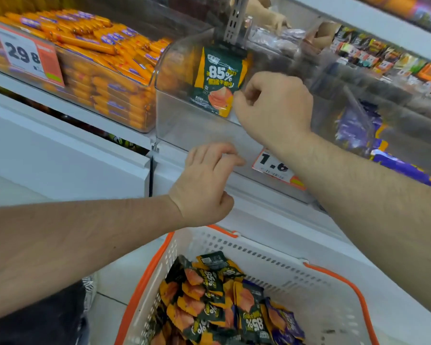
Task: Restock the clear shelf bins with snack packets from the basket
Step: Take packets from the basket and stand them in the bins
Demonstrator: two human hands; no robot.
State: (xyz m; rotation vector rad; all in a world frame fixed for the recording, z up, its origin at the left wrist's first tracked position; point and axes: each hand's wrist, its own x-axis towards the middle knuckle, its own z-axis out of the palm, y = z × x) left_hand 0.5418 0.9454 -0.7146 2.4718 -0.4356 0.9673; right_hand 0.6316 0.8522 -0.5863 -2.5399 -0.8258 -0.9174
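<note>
A green and orange snack packet [219, 80] marked 85% stands upright inside the middle clear bin [179, 125], which holds little else. My right hand [276, 105] reaches into that bin with curled fingers and pinches the packet's lower right edge. My left hand [204, 185] hovers lower, in front of the bin's front wall, with loosely curled fingers and nothing in it. Below, the white basket [259, 247] with orange handles holds several more packets [209, 295] of the same kind, plus a few purple ones.
The bin on the left [105, 70] is packed with orange sausage sticks and carries a 29.8 price card [28, 56]. The bin on the right [358, 125] holds purple packets. A price label [274, 165] hangs on the middle bin's front. White shelf ledges run beneath.
</note>
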